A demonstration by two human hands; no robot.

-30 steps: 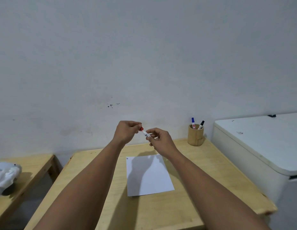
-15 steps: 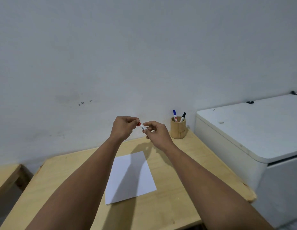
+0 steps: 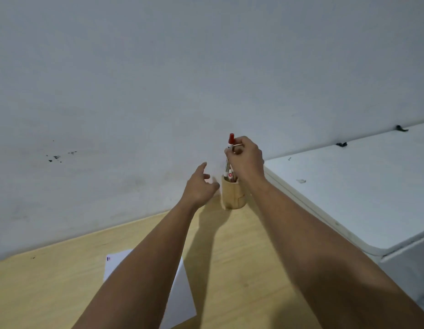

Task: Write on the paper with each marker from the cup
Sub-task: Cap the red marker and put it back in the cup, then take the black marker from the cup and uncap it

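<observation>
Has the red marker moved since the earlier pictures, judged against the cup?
Yes. The red marker, held by the right hand, has gone right, from over the table's middle to stand upright above the cup, lower end at its mouth.

wall (image 3: 206, 79) close behind cup (image 3: 233, 194), white chest (image 3: 348, 191) probably touching its right

A light wooden desk (image 3: 241, 257) is sitting against a plain grey-white wall (image 3: 158, 79), which is showing a few dark specks (image 3: 55, 158) at the left. A white lidded cabinet (image 3: 348, 193) is standing just beside the desk on the right, with two small black clips (image 3: 341, 144) lying along its far edge.
</observation>
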